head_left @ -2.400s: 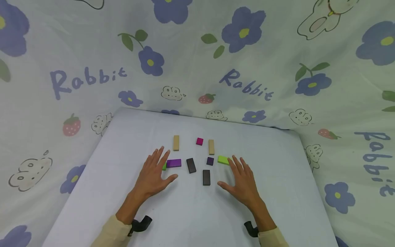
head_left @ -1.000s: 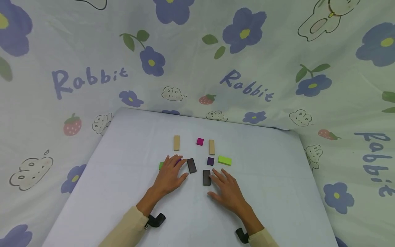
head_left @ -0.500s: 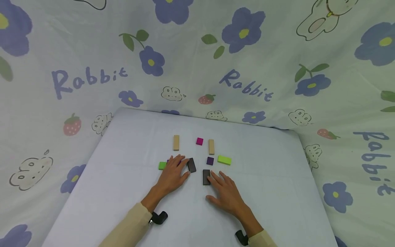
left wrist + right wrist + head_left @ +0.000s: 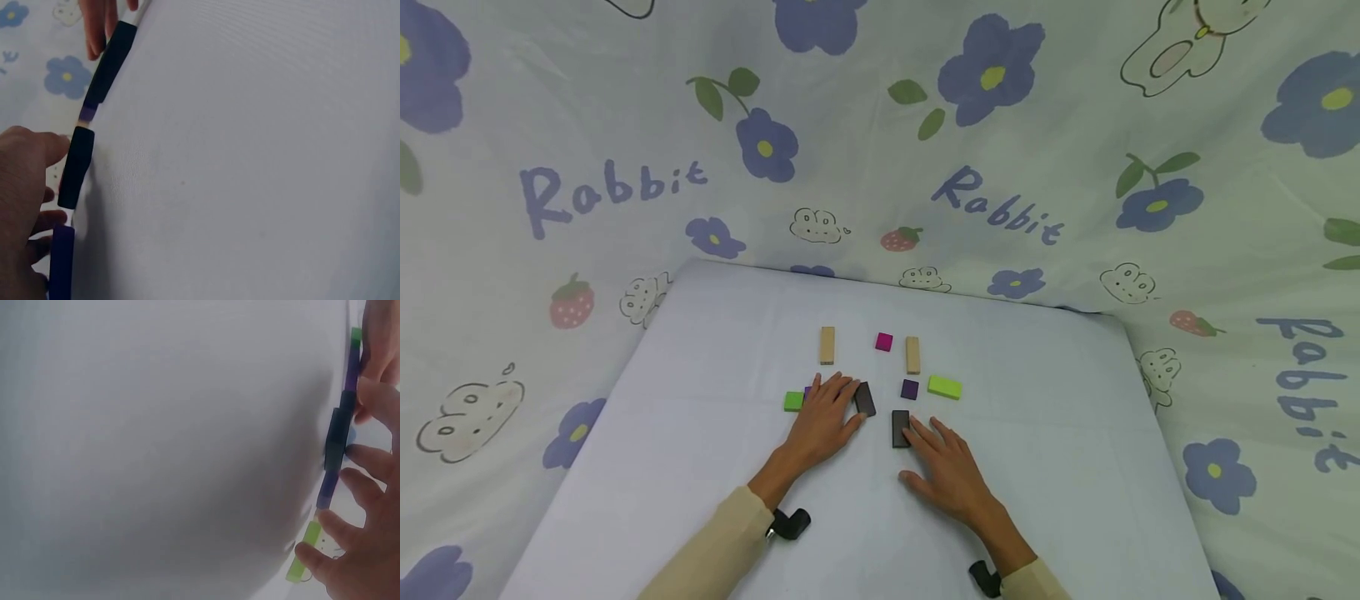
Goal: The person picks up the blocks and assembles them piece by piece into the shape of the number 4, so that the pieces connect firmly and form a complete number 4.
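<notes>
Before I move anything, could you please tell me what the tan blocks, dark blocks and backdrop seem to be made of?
Tan blocks: probably bare wood, matte, judging by their pale timber colour. Dark blocks: perhaps painted wood, fairly dull, with even colour; plastic is possible. Backdrop: likely printed cloth, matte, showing soft wrinkles.

Spread across the table [image 4: 850, 533]
First block [image 4: 793, 402] left of the left hand [image 4: 822, 421], second block [image 4: 807, 392] partly hidden by it, third block [image 4: 866, 400] at its right; fourth block [image 4: 898, 425] by the right hand [image 4: 951, 475]. Beyond that hand, near cube [image 4: 910, 389] and fifth block [image 4: 944, 387]; farther, far cube [image 4: 884, 342] between sixth block [image 4: 827, 346] and seventh block [image 4: 913, 355].
</notes>
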Available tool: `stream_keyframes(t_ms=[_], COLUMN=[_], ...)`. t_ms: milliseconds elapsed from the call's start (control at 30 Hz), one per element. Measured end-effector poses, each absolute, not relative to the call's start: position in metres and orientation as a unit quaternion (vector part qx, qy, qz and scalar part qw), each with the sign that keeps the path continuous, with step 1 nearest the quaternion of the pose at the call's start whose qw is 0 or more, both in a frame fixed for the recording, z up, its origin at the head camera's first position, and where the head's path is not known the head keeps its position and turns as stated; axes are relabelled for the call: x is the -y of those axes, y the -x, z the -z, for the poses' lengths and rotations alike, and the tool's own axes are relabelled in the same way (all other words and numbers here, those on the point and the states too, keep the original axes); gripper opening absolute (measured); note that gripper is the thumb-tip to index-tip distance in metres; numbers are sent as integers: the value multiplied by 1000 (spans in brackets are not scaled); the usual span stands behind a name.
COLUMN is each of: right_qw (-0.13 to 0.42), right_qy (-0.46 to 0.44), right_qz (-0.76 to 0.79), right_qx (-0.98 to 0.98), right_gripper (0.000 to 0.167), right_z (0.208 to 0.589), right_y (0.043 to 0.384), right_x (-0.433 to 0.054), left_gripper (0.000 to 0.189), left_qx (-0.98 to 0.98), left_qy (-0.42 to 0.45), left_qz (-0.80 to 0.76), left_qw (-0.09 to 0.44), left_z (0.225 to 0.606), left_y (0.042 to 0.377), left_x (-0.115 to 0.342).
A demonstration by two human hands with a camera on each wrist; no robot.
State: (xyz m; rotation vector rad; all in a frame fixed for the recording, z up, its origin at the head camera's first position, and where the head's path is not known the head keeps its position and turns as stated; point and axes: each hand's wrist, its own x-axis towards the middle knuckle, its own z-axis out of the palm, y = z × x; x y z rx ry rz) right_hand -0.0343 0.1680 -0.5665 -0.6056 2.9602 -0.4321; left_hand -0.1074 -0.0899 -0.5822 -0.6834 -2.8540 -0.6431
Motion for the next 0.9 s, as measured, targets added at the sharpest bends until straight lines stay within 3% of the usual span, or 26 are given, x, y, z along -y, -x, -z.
stream_keyframes(t_ms=[433,900], right_qw=[21,-7], right_qy=[193,202], right_qz=[169,164], right_qx=[-966,-966], right_gripper=[56,55], right_z=[572,571], right_y=[38,41], right_x=[-166,-161], left_gripper=[54,52], left_qx=[950,947], left_qy=[222,229], left_qz=[210,210], left_qw=[68,82], left_z=[588,589], left_y=[111,112], left_x=[89,88])
